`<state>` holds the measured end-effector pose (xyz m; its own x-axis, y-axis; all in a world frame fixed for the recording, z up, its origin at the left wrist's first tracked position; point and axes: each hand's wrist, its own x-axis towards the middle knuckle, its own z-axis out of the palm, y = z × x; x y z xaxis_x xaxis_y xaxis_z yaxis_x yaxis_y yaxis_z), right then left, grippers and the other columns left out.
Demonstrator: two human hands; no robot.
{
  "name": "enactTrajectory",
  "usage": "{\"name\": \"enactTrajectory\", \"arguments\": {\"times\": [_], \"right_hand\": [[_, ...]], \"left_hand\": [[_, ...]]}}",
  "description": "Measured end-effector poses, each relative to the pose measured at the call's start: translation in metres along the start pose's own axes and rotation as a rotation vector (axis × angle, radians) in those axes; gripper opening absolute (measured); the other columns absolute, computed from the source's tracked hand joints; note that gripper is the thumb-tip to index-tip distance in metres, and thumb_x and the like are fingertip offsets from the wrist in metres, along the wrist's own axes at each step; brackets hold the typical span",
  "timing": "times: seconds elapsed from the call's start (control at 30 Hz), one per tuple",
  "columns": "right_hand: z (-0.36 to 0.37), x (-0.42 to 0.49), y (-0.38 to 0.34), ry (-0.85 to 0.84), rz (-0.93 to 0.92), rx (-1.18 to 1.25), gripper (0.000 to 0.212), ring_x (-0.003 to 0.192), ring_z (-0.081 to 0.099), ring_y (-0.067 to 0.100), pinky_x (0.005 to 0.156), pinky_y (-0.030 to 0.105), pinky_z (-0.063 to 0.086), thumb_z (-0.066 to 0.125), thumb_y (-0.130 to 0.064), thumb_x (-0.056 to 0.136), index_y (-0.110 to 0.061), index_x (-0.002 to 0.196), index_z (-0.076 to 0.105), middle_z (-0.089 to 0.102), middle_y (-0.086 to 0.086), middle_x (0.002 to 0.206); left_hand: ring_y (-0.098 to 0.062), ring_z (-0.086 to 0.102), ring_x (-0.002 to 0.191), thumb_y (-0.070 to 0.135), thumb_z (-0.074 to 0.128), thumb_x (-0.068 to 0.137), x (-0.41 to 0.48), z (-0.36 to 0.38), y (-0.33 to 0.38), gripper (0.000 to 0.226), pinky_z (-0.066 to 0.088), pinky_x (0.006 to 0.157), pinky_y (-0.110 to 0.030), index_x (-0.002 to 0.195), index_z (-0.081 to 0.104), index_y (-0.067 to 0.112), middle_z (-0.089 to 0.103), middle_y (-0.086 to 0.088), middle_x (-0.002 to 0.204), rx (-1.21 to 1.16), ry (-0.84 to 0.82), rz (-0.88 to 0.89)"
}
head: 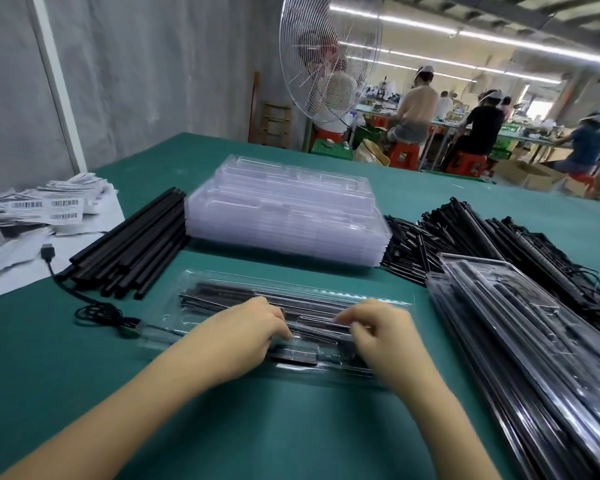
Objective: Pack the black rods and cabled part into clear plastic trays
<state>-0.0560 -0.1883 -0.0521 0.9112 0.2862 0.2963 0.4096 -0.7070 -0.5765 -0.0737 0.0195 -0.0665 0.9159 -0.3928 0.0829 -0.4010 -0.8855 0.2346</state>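
A clear plastic tray (326,292) is laid flat on the green table (291,427), right in front of the person. Black rods (222,294) are seen lying lengthwise inside it. The left hand (246,336) and the right hand (383,341) are both placed over the middle of the tray, near each other but apart. The fingers of both hands are bent down onto the rods. The fingertips are blurred, so it cannot be told if a rod is gripped or only pressed. A black cable (97,311) is coiled on the table just beside the tray's left end, and its plug (48,252) is laid farther back on white paper. A pile of loose rods (136,244) is kept behind the tray on the left. A stack of empty trays (284,209) is set behind the tray in the middle. A heap of black cabled parts (465,233) is spread on the right. Filled trays (520,327) are stacked in front of that heap. Barcode labels (42,206) are scattered at the far left. A big fan (329,60) is seen behind the table.
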Motion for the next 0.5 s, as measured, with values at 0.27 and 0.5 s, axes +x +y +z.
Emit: {"name": "enactTrajectory", "arguments": {"times": [0.27,0.5], "right_hand": [[0.037,-0.001,-0.01,-0.229,-0.184,-0.171,0.032,0.107,0.045,0.016,0.089,0.017,0.033,0.044,-0.01,0.093,-0.015,0.111,0.07,0.059,0.001,0.107],[0.042,0.002,-0.019,-0.229,-0.061,-0.207,0.034,0.109,0.046,0.015,0.091,0.027,0.039,0.041,-0.007,0.09,-0.014,0.105,0.071,0.058,0.0,0.107]], "left_hand": [[-0.006,0.041,0.114,0.012,0.036,0.093,-0.003,0.005,0.002,0.045,0.034,0.089,-0.023,0.124,0.058,0.037,0.052,0.022,0.128,0.085,0.035,-0.008],[-0.005,0.036,0.117,0.012,0.035,0.092,-0.005,0.016,0.004,0.047,0.018,0.077,-0.022,0.13,0.051,0.036,0.048,0.021,0.13,0.15,0.082,-0.021]]}}
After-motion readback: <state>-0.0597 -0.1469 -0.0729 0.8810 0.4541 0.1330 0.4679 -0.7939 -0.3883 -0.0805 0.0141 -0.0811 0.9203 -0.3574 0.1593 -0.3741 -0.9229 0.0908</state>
